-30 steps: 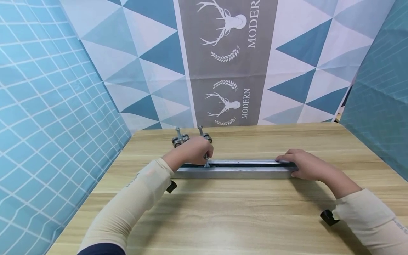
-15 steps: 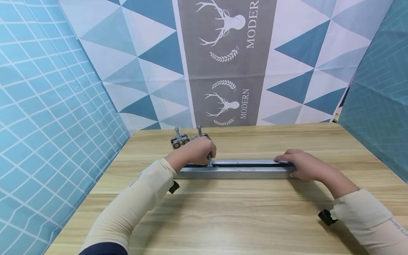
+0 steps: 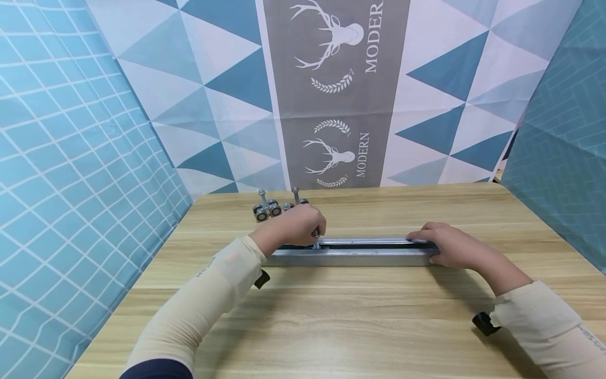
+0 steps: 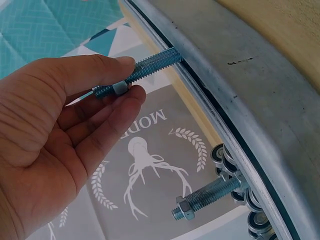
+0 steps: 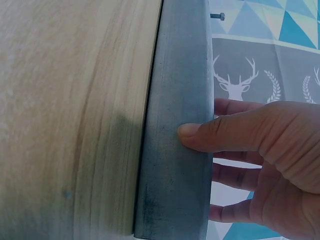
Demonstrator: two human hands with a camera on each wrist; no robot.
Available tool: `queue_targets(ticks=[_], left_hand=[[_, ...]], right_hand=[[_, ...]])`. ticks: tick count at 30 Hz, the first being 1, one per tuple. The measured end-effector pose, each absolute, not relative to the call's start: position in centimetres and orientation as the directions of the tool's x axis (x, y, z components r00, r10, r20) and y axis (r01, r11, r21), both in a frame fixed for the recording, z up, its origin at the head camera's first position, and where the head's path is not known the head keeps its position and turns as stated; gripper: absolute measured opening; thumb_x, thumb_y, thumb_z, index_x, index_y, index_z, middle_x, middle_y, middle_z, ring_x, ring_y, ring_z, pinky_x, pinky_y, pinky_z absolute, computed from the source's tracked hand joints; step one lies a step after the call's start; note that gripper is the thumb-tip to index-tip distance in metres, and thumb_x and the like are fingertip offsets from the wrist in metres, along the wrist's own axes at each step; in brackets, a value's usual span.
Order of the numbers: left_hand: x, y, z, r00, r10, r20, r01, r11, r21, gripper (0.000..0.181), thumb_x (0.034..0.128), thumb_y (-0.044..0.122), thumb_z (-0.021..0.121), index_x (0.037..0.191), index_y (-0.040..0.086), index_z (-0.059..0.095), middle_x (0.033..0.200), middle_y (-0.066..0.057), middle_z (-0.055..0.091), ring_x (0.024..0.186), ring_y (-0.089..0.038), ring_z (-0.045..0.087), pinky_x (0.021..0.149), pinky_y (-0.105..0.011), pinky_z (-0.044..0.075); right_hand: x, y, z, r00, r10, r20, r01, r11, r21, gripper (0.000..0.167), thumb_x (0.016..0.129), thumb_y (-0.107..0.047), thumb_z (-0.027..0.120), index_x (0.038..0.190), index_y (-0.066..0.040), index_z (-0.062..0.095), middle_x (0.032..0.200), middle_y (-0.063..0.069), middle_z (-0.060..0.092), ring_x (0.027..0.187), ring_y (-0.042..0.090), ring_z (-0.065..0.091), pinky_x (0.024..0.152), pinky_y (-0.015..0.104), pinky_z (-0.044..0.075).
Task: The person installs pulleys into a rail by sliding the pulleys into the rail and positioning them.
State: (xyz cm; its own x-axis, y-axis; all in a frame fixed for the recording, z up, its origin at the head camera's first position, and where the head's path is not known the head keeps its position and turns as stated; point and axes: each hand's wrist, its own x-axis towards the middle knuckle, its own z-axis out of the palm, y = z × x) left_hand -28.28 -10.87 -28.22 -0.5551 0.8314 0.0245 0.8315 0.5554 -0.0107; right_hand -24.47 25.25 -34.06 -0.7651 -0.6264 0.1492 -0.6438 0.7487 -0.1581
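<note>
A grey metal rail (image 3: 364, 258), slotted along its top, lies crosswise on the wooden table. My left hand (image 3: 299, 223) pinches a threaded bolt (image 4: 155, 65) between thumb and fingers, around a nut on its upper end. The bolt stands up out of the slot; whatever is below it inside the rail is hidden. At the rail's right end my right hand (image 3: 456, 246) grips it. In the right wrist view, the thumb presses the rail's front face (image 5: 175, 165) and the other fingers reach behind.
Roller trolleys (image 3: 266, 209) with upright bolts stand behind the rail at the left, partly covered by my left hand. In the left wrist view, one trolley's bolt (image 4: 210, 197) carries a nut. A patterned cloth (image 3: 336, 105) hangs behind the table (image 3: 341, 326).
My left hand has shifted a little to the right along the slot, taking the bolt with it. The rail and my right hand stay in place.
</note>
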Motion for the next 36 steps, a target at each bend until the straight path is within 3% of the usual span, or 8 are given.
queue_targets(ticks=[7, 20, 24, 36], left_hand=[[-28.2, -10.5, -28.2, -0.555, 0.831, 0.038, 0.831, 0.556, -0.033, 0.015, 0.0773, -0.001, 0.067, 0.072, 0.014, 0.065, 0.070, 0.007, 0.058, 0.063, -0.008, 0.044, 0.065, -0.027, 0.044], [-28.3, -9.7, -28.4, -0.546, 0.836, 0.049, 0.837, 0.547, -0.015, 0.011, 0.0791, -0.001, 0.066, 0.075, 0.009, 0.070, 0.072, 0.003, 0.063, 0.064, -0.009, 0.049, 0.065, -0.027, 0.044], [-28.2, -9.4, -28.4, -0.546, 0.836, 0.047, 0.837, 0.547, 0.001, 0.014, 0.0796, -0.001, 0.066, 0.085, 0.008, 0.075, 0.083, 0.002, 0.070, 0.076, -0.011, 0.063, 0.074, -0.030, 0.052], [-27.8, -8.3, -28.2, -0.551, 0.834, 0.028, 0.833, 0.552, -0.030, 0.015, 0.0814, 0.000, 0.067, 0.090, 0.008, 0.076, 0.090, 0.000, 0.072, 0.086, -0.012, 0.066, 0.081, -0.031, 0.053]], right_hand=[[-24.5, 25.3, -34.0, -0.760, -0.631, 0.158, -0.650, 0.745, -0.152, 0.057, 0.068, 0.007, 0.082, 0.122, -0.003, 0.066, 0.104, 0.012, 0.063, 0.097, 0.033, 0.061, 0.080, 0.050, 0.052], [-24.5, 25.3, -34.1, -0.757, -0.631, 0.167, -0.653, 0.743, -0.147, 0.058, 0.068, 0.006, 0.082, 0.122, -0.003, 0.066, 0.104, 0.012, 0.063, 0.096, 0.033, 0.061, 0.079, 0.050, 0.052], [-24.4, 25.2, -34.1, -0.761, -0.628, 0.163, -0.648, 0.746, -0.153, 0.057, 0.068, 0.006, 0.082, 0.122, -0.004, 0.066, 0.104, 0.012, 0.063, 0.096, 0.033, 0.061, 0.079, 0.050, 0.052], [-24.3, 25.3, -34.2, -0.754, -0.632, 0.177, -0.655, 0.742, -0.142, 0.057, 0.068, 0.006, 0.082, 0.122, -0.003, 0.066, 0.103, 0.012, 0.062, 0.095, 0.034, 0.061, 0.079, 0.051, 0.052]])
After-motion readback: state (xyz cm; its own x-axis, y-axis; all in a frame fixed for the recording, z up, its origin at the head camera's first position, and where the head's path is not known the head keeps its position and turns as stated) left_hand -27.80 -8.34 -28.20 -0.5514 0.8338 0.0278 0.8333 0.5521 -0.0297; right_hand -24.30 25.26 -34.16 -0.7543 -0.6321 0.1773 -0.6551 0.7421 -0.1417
